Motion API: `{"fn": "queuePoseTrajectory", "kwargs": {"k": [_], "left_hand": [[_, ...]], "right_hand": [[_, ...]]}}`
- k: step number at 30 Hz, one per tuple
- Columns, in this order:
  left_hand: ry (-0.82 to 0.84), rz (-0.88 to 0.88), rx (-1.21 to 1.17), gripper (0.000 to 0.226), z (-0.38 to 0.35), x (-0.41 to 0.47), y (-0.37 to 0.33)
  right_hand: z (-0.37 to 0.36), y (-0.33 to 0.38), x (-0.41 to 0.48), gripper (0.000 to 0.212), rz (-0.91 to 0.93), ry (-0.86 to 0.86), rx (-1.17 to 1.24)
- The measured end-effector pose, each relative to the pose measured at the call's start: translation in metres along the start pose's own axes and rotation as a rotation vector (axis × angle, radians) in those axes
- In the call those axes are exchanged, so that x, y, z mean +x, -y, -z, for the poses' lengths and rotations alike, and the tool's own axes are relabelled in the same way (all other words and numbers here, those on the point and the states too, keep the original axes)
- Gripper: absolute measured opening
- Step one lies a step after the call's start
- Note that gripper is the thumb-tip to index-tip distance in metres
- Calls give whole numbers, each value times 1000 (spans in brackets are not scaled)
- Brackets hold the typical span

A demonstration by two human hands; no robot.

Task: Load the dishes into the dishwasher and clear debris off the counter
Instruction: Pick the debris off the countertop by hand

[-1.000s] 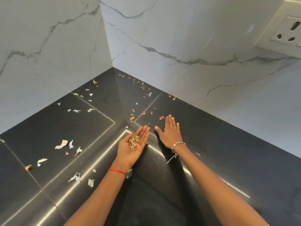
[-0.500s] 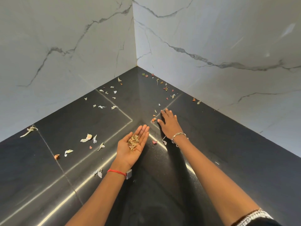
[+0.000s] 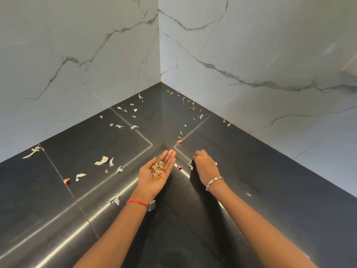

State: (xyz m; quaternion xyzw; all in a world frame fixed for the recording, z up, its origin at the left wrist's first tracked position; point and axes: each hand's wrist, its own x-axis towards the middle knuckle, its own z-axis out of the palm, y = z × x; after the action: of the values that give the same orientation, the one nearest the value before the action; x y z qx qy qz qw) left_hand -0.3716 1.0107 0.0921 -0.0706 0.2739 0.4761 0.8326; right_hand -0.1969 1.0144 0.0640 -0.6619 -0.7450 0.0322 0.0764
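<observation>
Cupping debris in flat left hand, right hand grips scraps.

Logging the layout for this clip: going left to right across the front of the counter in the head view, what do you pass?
Long pale stalk scrap → orange scrap → left hand cupping debris → red scrap → right hand, curled on pale scraps.
</observation>
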Motion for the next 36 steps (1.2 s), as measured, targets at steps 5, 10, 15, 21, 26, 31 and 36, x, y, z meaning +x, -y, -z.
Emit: {"fn": "queuePoseTrajectory", "kwargs": {"k": [5, 10, 15, 21, 26, 31, 36], "left_hand": [[8, 0, -29, 49, 2, -9, 1], [26, -4, -40, 43, 5, -13, 6], [-47, -33, 41, 35, 8, -10, 10], [-4, -27, 59, 34, 4, -10, 11], [-66, -18, 15, 34, 0, -7, 19], [-42, 31, -84, 43, -5, -5, 18], [-36, 33, -74, 51, -4, 1, 14]], "right_hand": [[17, 3, 7, 19, -331, -108, 459], [60, 50, -11, 13, -446, -128, 1202], [69, 87, -27, 17, -231, -149, 944], [64, 95, -30, 30, -70, -50, 668], [69, 77, -25, 19, -132, -180, 892], [49, 36, -27, 30, -494, -354, 693], [6, 12, -36, 69, -697, 60, 410]]}}
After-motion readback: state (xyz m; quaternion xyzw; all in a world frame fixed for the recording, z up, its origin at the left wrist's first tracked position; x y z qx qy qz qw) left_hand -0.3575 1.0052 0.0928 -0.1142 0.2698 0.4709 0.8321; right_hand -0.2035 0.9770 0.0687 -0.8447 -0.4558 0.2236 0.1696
